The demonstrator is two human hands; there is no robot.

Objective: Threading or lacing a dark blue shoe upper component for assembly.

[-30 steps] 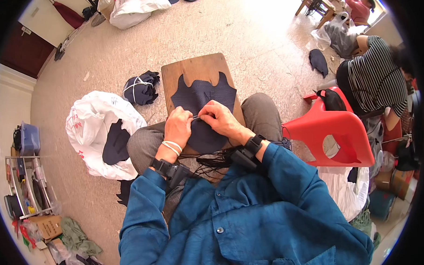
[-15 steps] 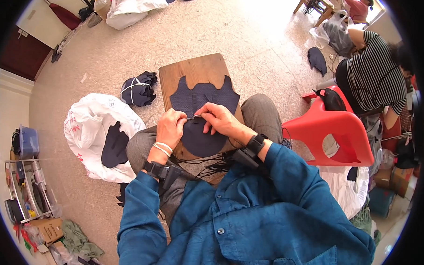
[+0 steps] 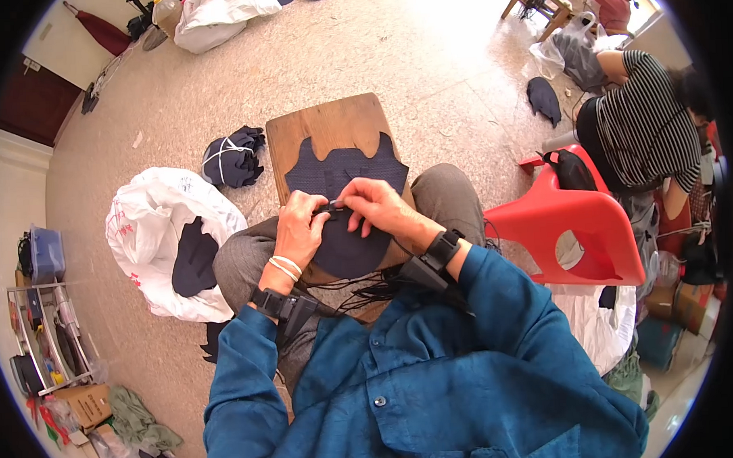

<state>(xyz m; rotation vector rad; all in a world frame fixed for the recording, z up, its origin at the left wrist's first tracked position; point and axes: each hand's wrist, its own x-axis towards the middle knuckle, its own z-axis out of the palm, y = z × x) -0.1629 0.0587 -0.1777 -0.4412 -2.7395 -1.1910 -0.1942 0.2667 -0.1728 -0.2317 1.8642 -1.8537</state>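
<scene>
The navy fabric piece [image 3: 351,244] is laid on the wooden board [image 3: 330,117], toward its near edge; light and soft it is judged, best held by its side edges. By left hand [image 3: 299,230] and right hand [image 3: 379,207], a small dark strip [image 3: 327,207] is pinched. On the speckled floor [image 3: 312,53], a white sack [image 3: 143,230] is placed.

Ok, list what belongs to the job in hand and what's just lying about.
Job: dark cut piece; wooden board under it; small dark item between left hand and right hand; likely the tied dark bundle.

Lying about, it seems: red chair; blue bin; cardboard box; green cloth.
</scene>
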